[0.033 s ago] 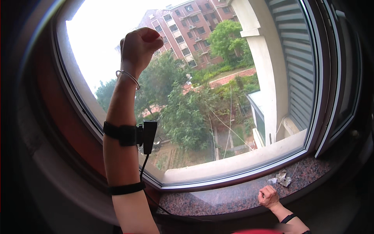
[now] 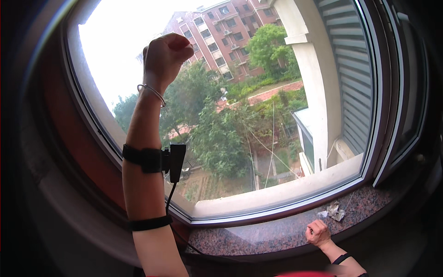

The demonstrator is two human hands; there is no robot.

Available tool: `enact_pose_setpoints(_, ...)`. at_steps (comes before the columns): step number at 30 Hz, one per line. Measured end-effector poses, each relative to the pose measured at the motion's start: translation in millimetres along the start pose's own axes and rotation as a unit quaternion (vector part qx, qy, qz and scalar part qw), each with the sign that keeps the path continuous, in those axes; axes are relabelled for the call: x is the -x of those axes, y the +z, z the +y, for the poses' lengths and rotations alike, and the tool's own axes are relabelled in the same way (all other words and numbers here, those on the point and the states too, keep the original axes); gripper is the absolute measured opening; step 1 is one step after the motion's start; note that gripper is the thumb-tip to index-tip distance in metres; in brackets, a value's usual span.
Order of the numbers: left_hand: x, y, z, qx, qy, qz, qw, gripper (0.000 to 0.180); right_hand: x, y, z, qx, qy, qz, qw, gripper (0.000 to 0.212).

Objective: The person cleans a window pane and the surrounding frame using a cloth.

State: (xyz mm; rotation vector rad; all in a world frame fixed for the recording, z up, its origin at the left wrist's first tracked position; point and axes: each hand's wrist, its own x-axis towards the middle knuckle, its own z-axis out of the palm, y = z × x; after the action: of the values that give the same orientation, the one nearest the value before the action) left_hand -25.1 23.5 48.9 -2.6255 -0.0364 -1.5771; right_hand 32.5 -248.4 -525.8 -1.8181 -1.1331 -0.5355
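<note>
My left hand (image 2: 166, 54) is raised high in front of the window pane (image 2: 230, 152). Its fingers are curled in and pressed together; whatever they may hold is hidden. A thin bangle (image 2: 151, 92) circles that wrist, and a small black device (image 2: 177, 162) is strapped to the forearm. Low on the right, my right hand (image 2: 318, 233) is closed in a loose fist at the speckled stone sill (image 2: 249, 240), with nothing seen in it. Just beyond it lie a crumpled greyish wad (image 2: 336, 211) and a small white scrap (image 2: 322, 214).
A dark window frame (image 2: 378, 92) surrounds the glass, with another sash (image 2: 410, 101) at the right. A black cable (image 2: 171, 196) runs down from the forearm device and along the sill's near edge. Outside are trees (image 2: 217, 138), a brick building (image 2: 226, 37) and a louvred panel (image 2: 348, 69).
</note>
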Motion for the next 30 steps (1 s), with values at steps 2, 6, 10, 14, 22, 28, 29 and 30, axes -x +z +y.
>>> enact_pose_setpoints(2,2,6,5,-0.009,0.016,0.015,1.0,0.019,2,2,4,0.002,-0.002,0.009,1.0,0.007)
enact_pose_setpoints(6,5,5,14,-0.094,0.04,0.018,0.995,0.02,1,0,2,0.005,0.003,0.006,1.0,0.006)
enact_pose_setpoints(10,-2,3,3,-0.014,-0.001,0.006,1.0,0.022,1,2,1,0.0,0.001,0.008,1.0,0.006)
enact_pose_setpoints(14,-2,4,8,-0.02,-0.016,0.015,1.0,0.027,2,3,3,0.003,0.003,0.014,1.0,0.006)
enact_pose_setpoints(22,2,3,14,-0.102,0.038,0.009,0.994,0.031,5,2,4,0.003,0.0,0.013,1.0,0.006)
enact_pose_setpoints(28,-3,2,9,-0.042,-0.007,0.003,0.999,0.023,3,3,2,0.004,0.003,0.015,1.0,0.006)
enact_pose_setpoints(29,-2,3,10,-0.041,-0.006,0.003,0.999,0.023,2,3,2,0.004,0.007,0.013,1.0,0.006)
enact_pose_setpoints(30,0,4,12,-0.049,-0.001,0.003,0.999,0.023,4,2,3,0.005,0.008,0.014,1.0,0.006)
